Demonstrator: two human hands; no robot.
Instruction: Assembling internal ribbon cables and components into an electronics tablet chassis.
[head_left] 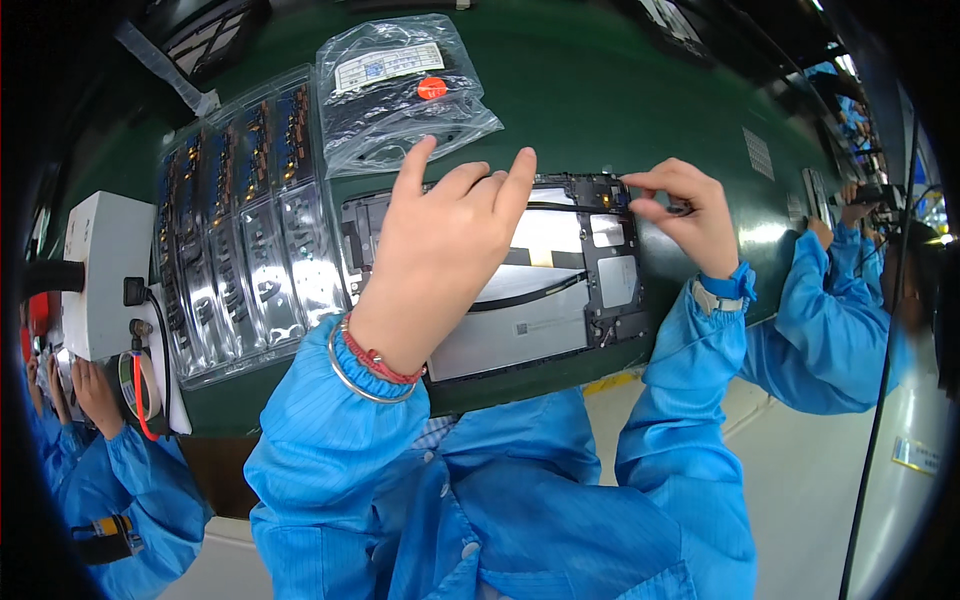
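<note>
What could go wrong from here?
1. The round silver metal bangle below the bare left hand might scrape the flat rectangular device with a black frame beside it.
2. The thin black ribbon-like cable runs toward the bare right hand's fingertips and could snag.
3. The loose blue fabric left sleeve could nudge the clear plastic compartmented tray close by.

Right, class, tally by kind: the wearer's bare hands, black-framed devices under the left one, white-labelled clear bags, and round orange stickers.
Bare hands (left hand, right hand): 2
Black-framed rectangular device with silver panel: 1
Clear plastic bag with white label: 1
Round orange sticker: 1
Total: 5
</note>
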